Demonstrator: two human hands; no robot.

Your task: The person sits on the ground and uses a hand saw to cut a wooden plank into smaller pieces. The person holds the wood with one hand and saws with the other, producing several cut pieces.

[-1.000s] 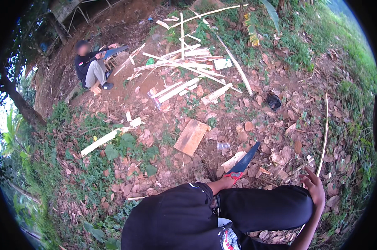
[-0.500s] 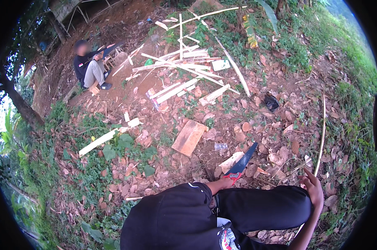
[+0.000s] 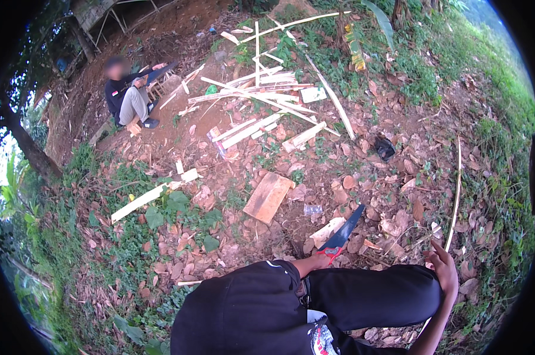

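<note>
My left hand (image 3: 319,262) is closed round the red handle of a handsaw (image 3: 345,229). Its dark blade points up and to the right, just above the leafy ground beside a short pale piece of wood (image 3: 326,232). At the right, by my bent knee (image 3: 424,284), my right hand (image 3: 442,269) is on a long thin wooden strip (image 3: 457,189), with fingers curled at it. The strip runs away from me, and its near part passes behind the hand and knee. Part of my right hand's grip is hidden.
A thick wooden block (image 3: 268,197) lies ahead. Beyond it is a pile of pale wooden strips (image 3: 261,92). A black plastic bag (image 3: 384,148) lies to the right, a longer wood piece (image 3: 138,203) to the left. Another person (image 3: 128,97) sits at the far left with a saw.
The saw blade has tilted or shifted very slightly downward in my left hand. The seated person's arm has moved a little. My right hand stays in place.
</note>
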